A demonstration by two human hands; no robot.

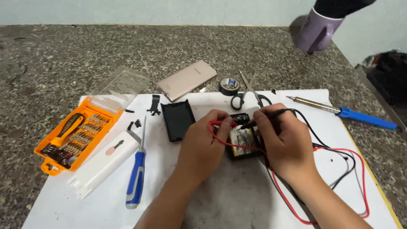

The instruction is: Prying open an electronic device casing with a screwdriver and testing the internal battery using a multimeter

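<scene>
Speckled granite counter (63, 55) under a white sheet (229, 199), pale wall at 12 o'clock, left hand (203, 146) pinching red probe (220, 124), right hand (284, 140) gripping black probe (265, 116) over opened device (243, 142).

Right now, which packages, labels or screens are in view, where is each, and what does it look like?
Orange bit-set case: left edge of the white sheet, lid open, clear cover.
Black tape roll: top centre by the scissors, round blue-and-white label.
Opened black device: between left hand and right hand, silvery labelled cell inside.
No screens visible.
</scene>
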